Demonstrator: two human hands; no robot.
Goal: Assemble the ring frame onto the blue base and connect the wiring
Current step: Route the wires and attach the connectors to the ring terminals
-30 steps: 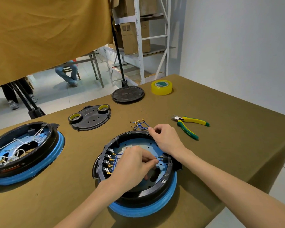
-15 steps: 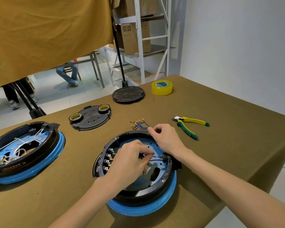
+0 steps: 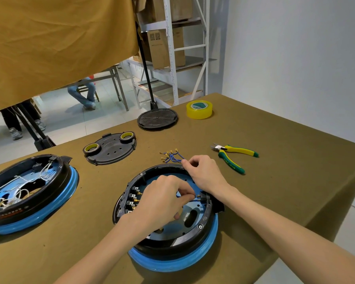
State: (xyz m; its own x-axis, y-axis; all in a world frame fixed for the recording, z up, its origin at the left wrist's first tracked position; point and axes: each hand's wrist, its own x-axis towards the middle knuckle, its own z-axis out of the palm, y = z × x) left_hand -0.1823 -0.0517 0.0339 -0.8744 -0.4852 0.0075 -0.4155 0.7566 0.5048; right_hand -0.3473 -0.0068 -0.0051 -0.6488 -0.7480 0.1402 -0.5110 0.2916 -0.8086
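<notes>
Ring frame sits on blue base, wiring underway
Left hand pinches a wire at its fingertips, right hand curls round the rim; pushing crooked could bend that terminal.

no legible txt, pliers handle print & box marks too blurry

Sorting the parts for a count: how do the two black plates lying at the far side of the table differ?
The nearer black plate carries two small tape rolls on top; the far round plate carries nothing. The nearer plate's outline has tabs and flattened edges, while the far plate looks plainly circular. The nearer one shows scattered holes; the far one shows fine lines running from its centre. Both are dark, flat and lie untouched on the brown table.
</notes>
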